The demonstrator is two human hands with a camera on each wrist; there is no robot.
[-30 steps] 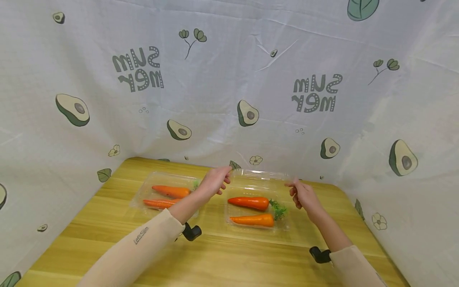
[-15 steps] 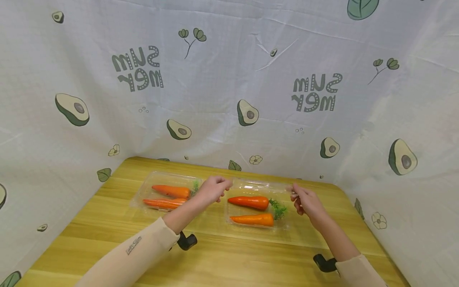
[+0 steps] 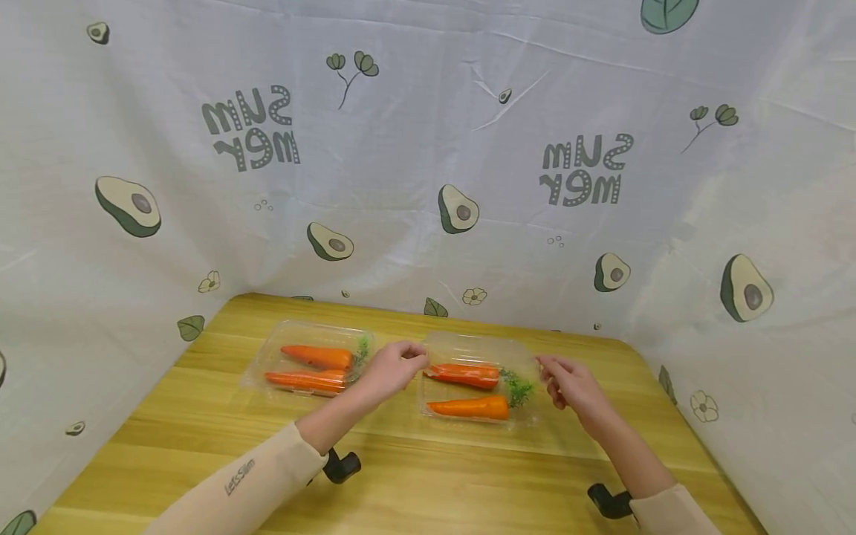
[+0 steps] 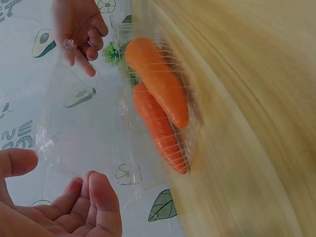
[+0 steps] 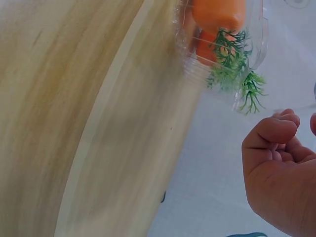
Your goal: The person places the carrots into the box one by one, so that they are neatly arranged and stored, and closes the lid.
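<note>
A clear plastic clamshell box [image 4: 143,185] holds two orange carrots, a redder one [image 3: 464,375] at the back and a lighter one [image 3: 471,407] in front, their green tops [image 3: 519,390] pointing right. Its hinged lid [image 3: 478,345] stands partly raised at a slant over the rear of the box. My left hand [image 3: 394,368] holds the lid by its left corner, thumb on one side and curled fingers on the other. At the opposite corner, my right hand [image 3: 571,383] pinches the lid between thumb and curled fingers; the left wrist view shows this corner at the fingertips.
Left of my left hand lies a second clear box [image 3: 321,328], its lid down over two carrots [image 3: 310,379]. Both boxes rest on a wooden table [image 3: 441,475]. A white cloth [image 3: 388,163] printed with avocados hangs behind and at both sides.
The lid has swung from nearly upright at the back forward and down over the rear carrot. Both hands have come down and nearer with it. The carrots stay in place.
</note>
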